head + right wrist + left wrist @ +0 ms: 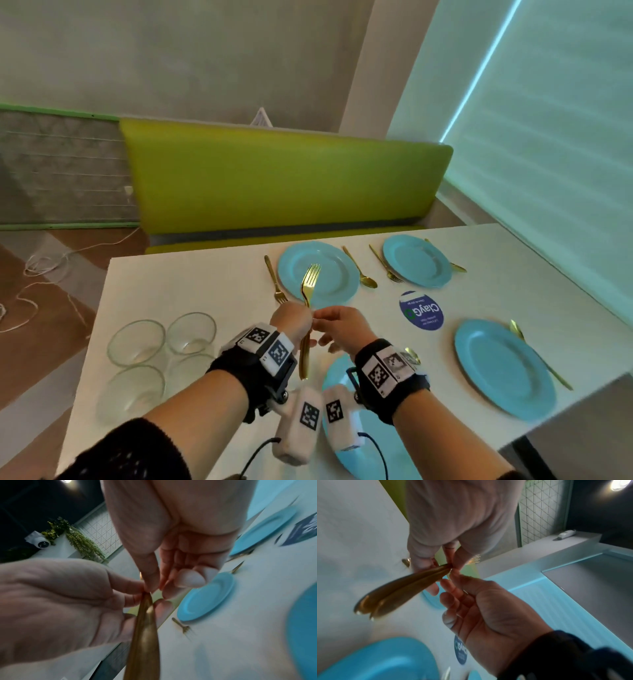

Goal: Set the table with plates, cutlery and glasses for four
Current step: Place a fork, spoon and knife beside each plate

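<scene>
My left hand (pixel 291 322) holds a gold fork (pixel 306 291) upright over the table, tines up. The left wrist view shows two gold handles (pixel 393 592) fanning out from that grip, so a second piece is held with it. My right hand (pixel 339 325) meets it, thumb and forefinger pinching the cutlery (pixel 144 642) at the neck. Blue plates lie at the far left (pixel 318 274), far right (pixel 416 260) and right (pixel 503 370). A nearer plate (pixel 337 373) is partly hidden under my wrists. Gold forks and spoons lie beside the three other plates. Several clear glasses (pixel 137 342) stand at the table's left end.
A round blue sticker (pixel 421 310) lies between the plates. A green bench (pixel 284 185) runs along the far edge of the white table (pixel 191 274). Cables trail on the floor at the left. A frosted window wall is on the right.
</scene>
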The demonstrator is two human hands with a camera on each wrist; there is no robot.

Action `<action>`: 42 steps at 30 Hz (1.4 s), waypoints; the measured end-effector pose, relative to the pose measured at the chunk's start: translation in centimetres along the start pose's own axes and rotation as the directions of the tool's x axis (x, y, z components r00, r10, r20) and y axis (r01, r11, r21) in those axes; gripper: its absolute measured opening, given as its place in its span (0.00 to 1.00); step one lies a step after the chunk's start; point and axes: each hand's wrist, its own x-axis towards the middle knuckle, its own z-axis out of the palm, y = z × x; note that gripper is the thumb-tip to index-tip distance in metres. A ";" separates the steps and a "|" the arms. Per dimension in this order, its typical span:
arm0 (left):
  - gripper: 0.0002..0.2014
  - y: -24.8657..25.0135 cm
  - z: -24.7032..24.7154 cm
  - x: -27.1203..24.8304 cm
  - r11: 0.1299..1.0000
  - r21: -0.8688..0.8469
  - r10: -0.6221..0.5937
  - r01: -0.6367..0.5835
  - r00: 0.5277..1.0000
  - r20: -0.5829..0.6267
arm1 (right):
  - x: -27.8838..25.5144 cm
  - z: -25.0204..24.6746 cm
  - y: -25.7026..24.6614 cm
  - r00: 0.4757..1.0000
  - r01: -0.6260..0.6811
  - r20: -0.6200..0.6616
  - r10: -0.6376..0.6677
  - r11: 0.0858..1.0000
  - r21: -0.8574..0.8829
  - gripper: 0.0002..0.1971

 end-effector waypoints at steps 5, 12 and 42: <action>0.11 -2.6 4.1 -2.0 0.991 0.108 0.061 -0.077 0.988 0.143 | -4.4 -3.1 3.6 0.983 -0.078 -0.159 0.090 0.994 0.081 0.08; 0.09 -3.5 8.7 -4.5 0.987 0.159 0.013 -0.035 0.990 0.137 | -7.7 -7.1 6.6 0.984 -0.079 -0.147 0.099 0.988 0.135 0.09; 0.07 -5.0 22.0 2.7 0.998 -0.033 -0.058 0.058 0.998 0.002 | 0.7 -23.5 21.9 0.894 -0.407 -0.312 0.322 0.875 -0.263 0.15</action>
